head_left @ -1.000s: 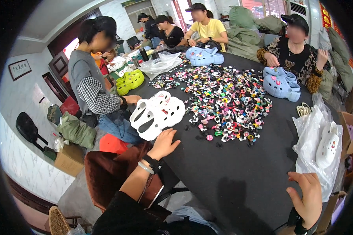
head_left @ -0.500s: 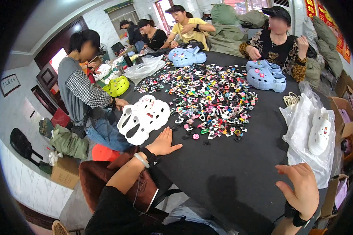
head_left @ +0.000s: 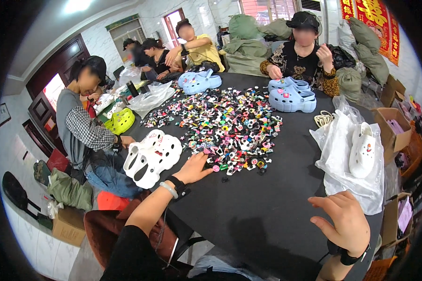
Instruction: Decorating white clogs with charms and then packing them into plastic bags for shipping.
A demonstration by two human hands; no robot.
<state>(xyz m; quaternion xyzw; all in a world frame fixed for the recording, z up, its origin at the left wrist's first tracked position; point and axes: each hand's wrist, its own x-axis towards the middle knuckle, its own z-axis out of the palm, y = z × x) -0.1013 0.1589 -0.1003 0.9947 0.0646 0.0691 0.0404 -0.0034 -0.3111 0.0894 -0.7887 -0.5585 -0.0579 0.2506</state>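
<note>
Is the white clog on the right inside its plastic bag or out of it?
Cannot tell for sure: the white clog lies on the clear plastic bag, apparently on top, sole up.

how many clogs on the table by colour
White foam clogs: 3, a pair near the left hand and one in the clear plastic bag beyond the right hand
Light blue foam clogs: 4, one pair and another pair
Lime green foam clogs: 1 showing
Total: 8
</note>
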